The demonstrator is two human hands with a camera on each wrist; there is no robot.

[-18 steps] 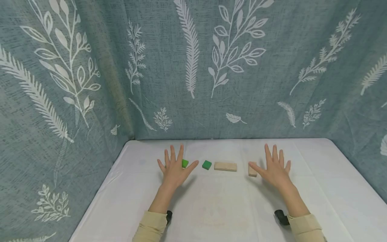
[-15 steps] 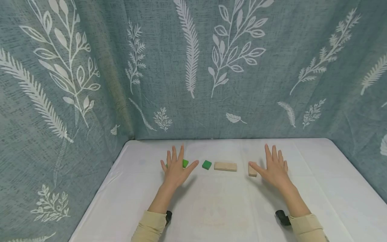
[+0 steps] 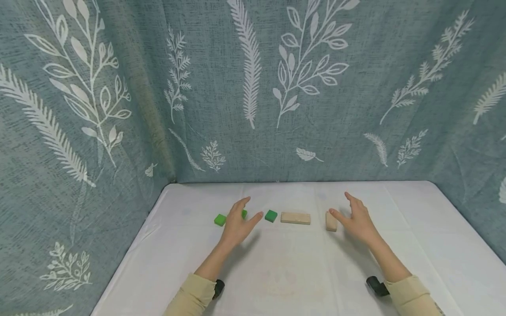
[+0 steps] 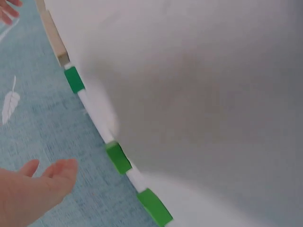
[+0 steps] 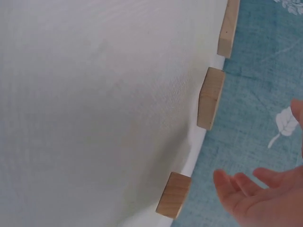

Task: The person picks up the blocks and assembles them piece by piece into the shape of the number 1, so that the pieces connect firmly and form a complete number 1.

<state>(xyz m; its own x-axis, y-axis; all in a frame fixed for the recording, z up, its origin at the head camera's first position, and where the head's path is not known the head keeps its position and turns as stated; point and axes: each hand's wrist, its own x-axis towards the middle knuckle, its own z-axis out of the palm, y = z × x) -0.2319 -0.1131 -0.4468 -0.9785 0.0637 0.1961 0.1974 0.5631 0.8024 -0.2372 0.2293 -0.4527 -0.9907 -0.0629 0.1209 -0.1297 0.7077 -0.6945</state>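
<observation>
My left hand [image 3: 238, 226] hovers above the white table, thumb apart from its relaxed fingers, holding nothing. Behind it a bright green block [image 3: 244, 214] is partly hidden, and another bright green block [image 3: 220, 220] lies to its left. To its right sits a dark green block [image 3: 271, 216]. A long wooden block [image 3: 295, 218] lies near the middle. My right hand [image 3: 357, 221], also holding nothing, hovers beside a shorter wooden block [image 3: 331, 222]. The right wrist view shows another small wooden block [image 5: 173, 195] near that hand, which the head view does not show.
The blocks form a loose row across the far half of the white-covered table [image 3: 284, 272]. A blue-green curtain [image 3: 253, 145] with white leaf prints stands along the back and sides. Black devices [image 3: 377, 286] are attached near both wrists.
Both hands have turned from spread fingers to a sideways pose with fingers closer together. The left hand moved slightly right, uncovering the leftmost green block. The blocks stay in place.
</observation>
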